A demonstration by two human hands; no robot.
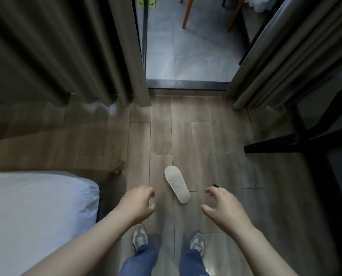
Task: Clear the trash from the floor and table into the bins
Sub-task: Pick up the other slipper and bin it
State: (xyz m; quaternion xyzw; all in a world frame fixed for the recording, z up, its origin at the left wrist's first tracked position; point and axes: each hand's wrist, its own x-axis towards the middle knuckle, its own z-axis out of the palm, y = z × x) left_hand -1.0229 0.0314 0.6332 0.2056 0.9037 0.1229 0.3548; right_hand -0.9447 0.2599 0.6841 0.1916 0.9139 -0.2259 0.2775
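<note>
A wooden floor (pixel 186 136) fills the middle of the view, running up to a dark door sill. Heavy curtains hang on both sides: the left curtain (pixel 46 46) reaches down to the boards and the right curtain (pixel 295 46) slants along the doorway. A bed (pixel 36 216) with a white sheet takes the lower left corner. A black frame (pixel 305 140) stands at the right edge. Past the sill lie grey tiles (pixel 196 46) with orange chair legs (pixel 186 14) on them. The person stands on the boards in blue trousers and grey shoes (pixel 139 236), both bare arms reaching forward. The left hand (pixel 138 203) and the right hand (pixel 224 205) hover above the floor, fingers loosely curled and empty. Between the hands, a little further forward, a white slipper (pixel 177 183) lies sole up on the boards. A small dark scrap (pixel 215 185) sits on the floor just beside the right hand's fingertips; it is too small to tell what it is
</note>
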